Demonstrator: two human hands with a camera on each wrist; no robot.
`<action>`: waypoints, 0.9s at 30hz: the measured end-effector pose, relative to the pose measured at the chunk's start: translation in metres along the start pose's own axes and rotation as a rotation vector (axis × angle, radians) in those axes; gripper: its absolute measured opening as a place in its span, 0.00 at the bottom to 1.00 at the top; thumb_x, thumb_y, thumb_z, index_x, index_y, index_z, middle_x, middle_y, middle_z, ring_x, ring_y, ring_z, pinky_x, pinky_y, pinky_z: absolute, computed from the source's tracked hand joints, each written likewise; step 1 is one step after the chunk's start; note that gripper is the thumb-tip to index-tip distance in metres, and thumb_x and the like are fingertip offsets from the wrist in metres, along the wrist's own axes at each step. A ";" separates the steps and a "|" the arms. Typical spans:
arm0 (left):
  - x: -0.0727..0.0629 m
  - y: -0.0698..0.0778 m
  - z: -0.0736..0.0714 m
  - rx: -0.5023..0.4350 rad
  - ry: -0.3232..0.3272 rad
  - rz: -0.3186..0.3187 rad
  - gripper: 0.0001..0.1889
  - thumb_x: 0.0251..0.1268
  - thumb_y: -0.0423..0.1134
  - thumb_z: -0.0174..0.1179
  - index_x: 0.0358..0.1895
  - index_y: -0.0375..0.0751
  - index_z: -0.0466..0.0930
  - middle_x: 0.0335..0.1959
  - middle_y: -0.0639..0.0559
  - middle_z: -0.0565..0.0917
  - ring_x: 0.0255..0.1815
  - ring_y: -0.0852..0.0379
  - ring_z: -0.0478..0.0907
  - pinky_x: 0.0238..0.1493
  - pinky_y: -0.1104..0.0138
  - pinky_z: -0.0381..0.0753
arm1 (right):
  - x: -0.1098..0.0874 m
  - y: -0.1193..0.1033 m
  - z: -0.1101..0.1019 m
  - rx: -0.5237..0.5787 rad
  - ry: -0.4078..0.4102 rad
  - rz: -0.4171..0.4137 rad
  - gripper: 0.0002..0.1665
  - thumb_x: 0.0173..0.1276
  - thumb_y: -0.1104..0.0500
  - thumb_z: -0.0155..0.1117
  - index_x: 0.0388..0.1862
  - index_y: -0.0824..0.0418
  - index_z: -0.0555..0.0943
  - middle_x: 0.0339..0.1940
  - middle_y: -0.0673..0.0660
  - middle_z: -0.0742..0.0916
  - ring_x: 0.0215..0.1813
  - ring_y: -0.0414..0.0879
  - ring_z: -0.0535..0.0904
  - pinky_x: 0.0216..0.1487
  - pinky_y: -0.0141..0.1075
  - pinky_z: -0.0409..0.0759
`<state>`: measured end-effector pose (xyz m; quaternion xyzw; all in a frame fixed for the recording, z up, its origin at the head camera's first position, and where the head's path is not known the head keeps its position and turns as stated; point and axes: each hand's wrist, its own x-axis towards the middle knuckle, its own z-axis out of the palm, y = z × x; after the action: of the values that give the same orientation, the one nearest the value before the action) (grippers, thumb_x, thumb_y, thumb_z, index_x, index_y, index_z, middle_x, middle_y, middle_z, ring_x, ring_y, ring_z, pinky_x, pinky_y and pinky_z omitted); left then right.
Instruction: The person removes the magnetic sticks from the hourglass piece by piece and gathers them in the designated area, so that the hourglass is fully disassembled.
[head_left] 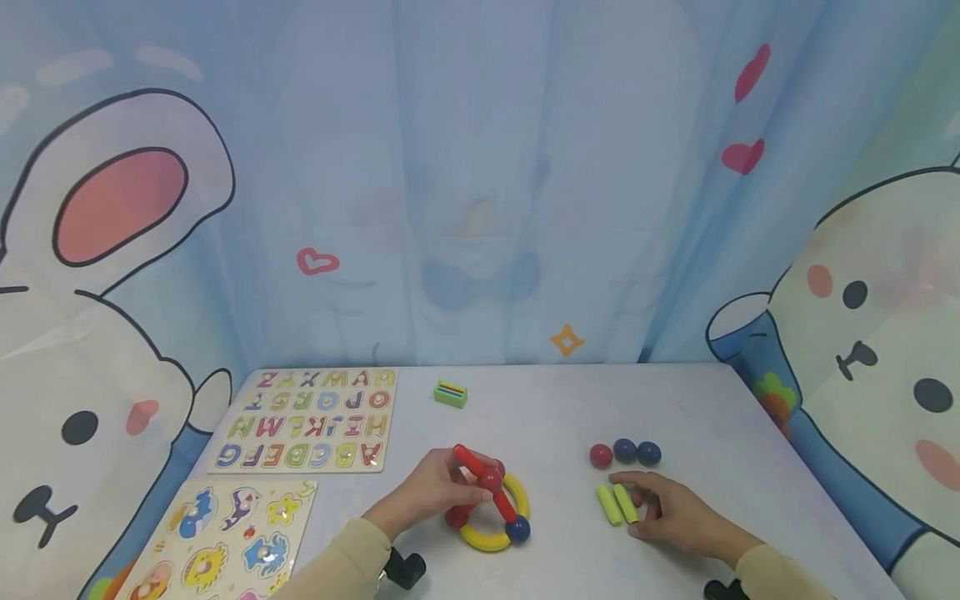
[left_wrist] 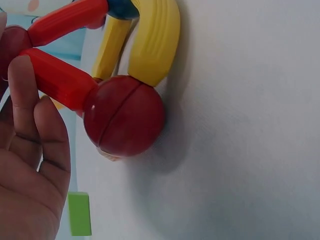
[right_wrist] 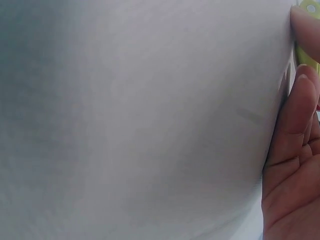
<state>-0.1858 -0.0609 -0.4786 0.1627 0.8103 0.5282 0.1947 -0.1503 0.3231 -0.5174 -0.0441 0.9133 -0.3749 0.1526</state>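
Note:
My left hand [head_left: 441, 487] holds a magnetic rod-and-ball structure by its upper part. Straight red rods [left_wrist: 60, 79] meet at a red ball [head_left: 491, 477] raised above a ring of curved yellow rods [head_left: 486, 540]. A blue ball [head_left: 517, 529] joins the ring at its near right, and a large red ball [left_wrist: 125, 116] stands out in the left wrist view. On the right, two short yellow-green rods [head_left: 609, 505] lie side by side. My right hand [head_left: 678, 512] has thumb and index finger around the right-hand rod [head_left: 626, 503], fingertips at its ends.
Behind the right hand sit a loose red ball [head_left: 601, 456] and two blue balls [head_left: 636, 452]. A green striped block [head_left: 450, 394] lies farther back. An alphabet board [head_left: 303, 421] and a picture puzzle board [head_left: 251, 512] cover the table's left side; a curtain [head_left: 480, 167] hangs behind.

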 end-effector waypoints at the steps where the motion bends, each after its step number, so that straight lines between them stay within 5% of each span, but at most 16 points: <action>1: 0.000 0.000 0.000 0.007 -0.004 0.001 0.20 0.55 0.42 0.74 0.53 0.56 0.85 0.34 0.54 0.84 0.31 0.53 0.76 0.31 0.62 0.77 | 0.000 0.000 0.000 -0.002 0.003 -0.002 0.43 0.50 0.62 0.81 0.67 0.56 0.75 0.40 0.54 0.74 0.34 0.48 0.71 0.29 0.33 0.73; 9: -0.001 -0.001 0.001 0.017 0.005 0.040 0.20 0.56 0.39 0.74 0.53 0.55 0.85 0.35 0.56 0.85 0.29 0.54 0.75 0.29 0.64 0.76 | -0.001 0.004 0.003 -0.022 0.020 -0.023 0.43 0.50 0.62 0.82 0.67 0.55 0.75 0.40 0.53 0.75 0.35 0.48 0.71 0.29 0.33 0.73; 19: -0.001 -0.004 0.007 0.071 0.150 0.042 0.20 0.53 0.42 0.77 0.49 0.59 0.82 0.35 0.62 0.83 0.33 0.54 0.75 0.30 0.63 0.76 | -0.002 0.003 0.003 -0.006 0.043 0.002 0.45 0.49 0.62 0.82 0.67 0.58 0.75 0.39 0.53 0.76 0.34 0.47 0.72 0.29 0.34 0.74; 27: -0.005 -0.004 0.004 0.065 0.127 0.044 0.22 0.56 0.39 0.74 0.55 0.58 0.82 0.42 0.63 0.82 0.38 0.53 0.75 0.34 0.64 0.78 | -0.001 0.003 0.005 0.004 0.074 0.051 0.45 0.48 0.63 0.82 0.67 0.59 0.75 0.40 0.52 0.77 0.35 0.47 0.73 0.30 0.35 0.74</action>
<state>-0.1801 -0.0612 -0.4830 0.1528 0.8341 0.5149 0.1259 -0.1473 0.3220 -0.5224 -0.0066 0.9184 -0.3743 0.1281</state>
